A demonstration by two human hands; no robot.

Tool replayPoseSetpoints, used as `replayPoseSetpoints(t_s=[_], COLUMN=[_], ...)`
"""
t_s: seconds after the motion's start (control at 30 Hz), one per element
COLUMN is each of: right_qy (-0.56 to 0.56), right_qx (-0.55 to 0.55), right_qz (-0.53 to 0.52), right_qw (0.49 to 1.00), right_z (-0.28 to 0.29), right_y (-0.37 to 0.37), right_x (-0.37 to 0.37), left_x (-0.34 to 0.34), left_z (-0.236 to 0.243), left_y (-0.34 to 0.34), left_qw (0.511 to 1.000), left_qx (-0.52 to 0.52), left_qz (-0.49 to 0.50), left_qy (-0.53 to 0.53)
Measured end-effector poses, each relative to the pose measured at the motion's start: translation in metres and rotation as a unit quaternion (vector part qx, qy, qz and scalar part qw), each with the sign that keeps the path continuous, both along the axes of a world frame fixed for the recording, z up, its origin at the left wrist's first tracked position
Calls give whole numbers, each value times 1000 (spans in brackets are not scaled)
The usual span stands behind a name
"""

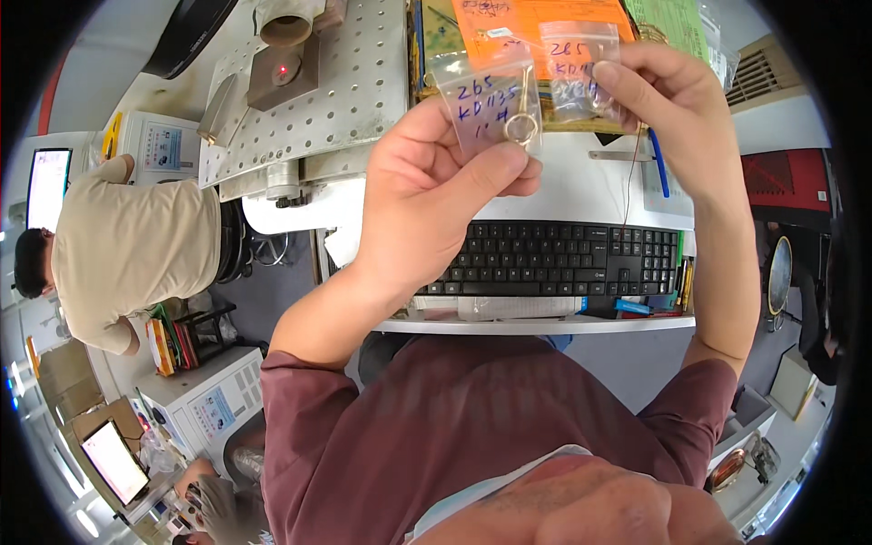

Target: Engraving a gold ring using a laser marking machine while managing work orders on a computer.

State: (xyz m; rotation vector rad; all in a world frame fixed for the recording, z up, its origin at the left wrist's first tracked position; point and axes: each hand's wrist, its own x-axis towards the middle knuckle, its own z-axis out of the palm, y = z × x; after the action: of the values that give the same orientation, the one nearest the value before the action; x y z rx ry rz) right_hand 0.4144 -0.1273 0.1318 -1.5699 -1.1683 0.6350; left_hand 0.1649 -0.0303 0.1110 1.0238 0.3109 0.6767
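In a crowded workroom, a perforated metal plate (363, 82) flanks a white desk (563, 191). The left hand (422, 195) pinches the lower edge of a clear zip bag (472, 86), a shiny metal ring (520, 129) inside or against it. The right hand (668, 100) clasps a second zip bag (565, 54) by its right edge. The limp film looks light, slippery, best gripped at edges; the ring, stiff.

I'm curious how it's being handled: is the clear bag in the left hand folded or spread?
Spread: the clear bag stands out beyond the left hand, its broad face and blue handwriting in view.
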Motion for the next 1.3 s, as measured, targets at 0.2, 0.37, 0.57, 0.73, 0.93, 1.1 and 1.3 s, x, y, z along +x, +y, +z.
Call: replayPoseSetpoints(t_s=[0.2, 0.37, 0.57, 0.73, 0.93, 1.1, 1.3], right_qy=[121, 164, 156, 168, 162, 184, 140], right_qx=[40, 100, 124, 137, 133, 76, 11], right_qz=[-11, 2, 37, 45, 42, 40, 11], right_qw=[992, 981, 979, 975, 977, 979, 990], right_z=[1, -1, 1, 2, -1, 6, -7], right_y=[-22, -29, -39, -44, -48, -45, -40], right_x=[-26, -29, -35, -38, -39, -47, -41], left_x=[2, 0, 0, 4, 9, 17, 31], left_z=[-1, 4, 11, 11, 13, 8, 0], left_y=[0, -6, -14, -18, -22, -21, -16], left_qw=[999, 999, 997, 998, 999, 998, 992], left_qx=[18, 19, 57, 59, 42, 45, 108], left_qz=[-23, -26, -30, -30, -32, -41, -49], left_qy=[-20, -39, -30, -15, 5, 18, 52])
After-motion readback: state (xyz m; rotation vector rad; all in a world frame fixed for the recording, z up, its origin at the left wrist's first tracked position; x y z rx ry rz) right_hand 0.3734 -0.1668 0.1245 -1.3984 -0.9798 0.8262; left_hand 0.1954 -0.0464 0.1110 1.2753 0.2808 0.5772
